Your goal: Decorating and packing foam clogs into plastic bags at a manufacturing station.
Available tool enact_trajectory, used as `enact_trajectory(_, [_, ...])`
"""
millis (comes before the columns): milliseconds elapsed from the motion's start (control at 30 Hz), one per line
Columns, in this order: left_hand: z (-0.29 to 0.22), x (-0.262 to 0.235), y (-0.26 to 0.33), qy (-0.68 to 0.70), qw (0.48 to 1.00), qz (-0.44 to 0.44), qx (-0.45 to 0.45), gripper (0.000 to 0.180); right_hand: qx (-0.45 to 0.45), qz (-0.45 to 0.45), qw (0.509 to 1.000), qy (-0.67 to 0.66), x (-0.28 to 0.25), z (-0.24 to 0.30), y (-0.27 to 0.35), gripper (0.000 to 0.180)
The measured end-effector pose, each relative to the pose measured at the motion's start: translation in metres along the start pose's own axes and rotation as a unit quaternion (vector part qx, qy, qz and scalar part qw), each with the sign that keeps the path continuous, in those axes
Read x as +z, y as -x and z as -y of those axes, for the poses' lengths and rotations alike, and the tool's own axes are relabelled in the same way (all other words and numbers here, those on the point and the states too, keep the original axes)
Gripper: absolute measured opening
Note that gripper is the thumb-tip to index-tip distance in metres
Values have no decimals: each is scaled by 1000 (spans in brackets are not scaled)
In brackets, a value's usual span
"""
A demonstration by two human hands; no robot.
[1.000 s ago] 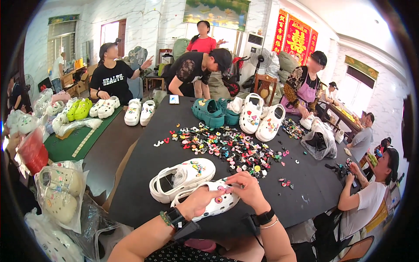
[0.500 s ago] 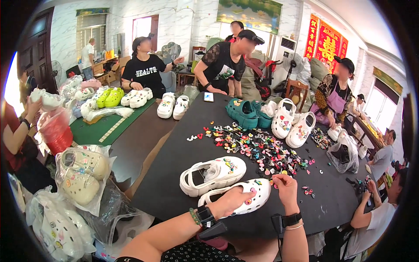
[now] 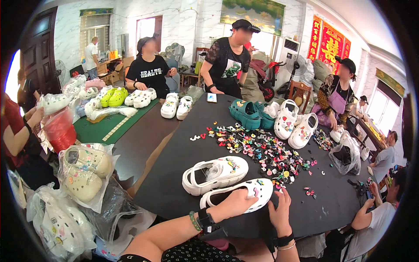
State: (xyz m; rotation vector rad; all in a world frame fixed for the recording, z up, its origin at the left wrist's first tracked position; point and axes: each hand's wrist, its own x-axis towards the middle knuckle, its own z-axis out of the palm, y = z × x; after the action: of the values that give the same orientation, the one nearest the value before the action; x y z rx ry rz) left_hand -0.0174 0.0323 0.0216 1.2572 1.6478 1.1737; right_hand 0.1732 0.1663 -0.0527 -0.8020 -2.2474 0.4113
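Note:
My left hand grips a white clog by its front, with the fingers inside the opening and the thumb on top near a pink charm. The toe of this clog points right, and a few small charms are fixed to its upper. My right hand is just right of the toe, fingers stretched upward and thumb apart, with nothing visible in it. Beside the held clog lies its white mate, with colourful charms on the toe and clear plastic inside. A wide pile of small colourful shoe charms spreads beyond both.
Teal clogs and white decorated clogs stand behind the charms on the black table. A phone lies at the far edge. Bagged clogs are at my left. Several people work around the tables.
My right hand has lowered beside the toe, and its pinched fingers have opened. My left thumb stays on the clog. The person across the table has straightened up.

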Motion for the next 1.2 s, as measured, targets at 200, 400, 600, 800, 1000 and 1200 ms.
enact_trajectory(200, [12,-2,5,-153,978,-62,130,44,3,33,999,33,11,4,22,52])
enact_trajectory(400, [10,-34,20,-241,958,-96,119,35,6,39,999,31,12,7,23,51])
enact_trajectory(600, [10,-66,38,-339,873,-268,225,22,1,41,998,46,8,13,23,52])
enact_trajectory(800, [25,-98,18,-420,868,-238,117,38,5,54,997,48,8,13,22,55])
enact_trajectory(1000, [25,-99,5,-423,891,-164,24,51,2,56,997,45,9,12,23,56])
enact_trajectory(1200, [26,-99,-2,-396,898,-186,47,60,9,61,997,40,9,12,23,57])
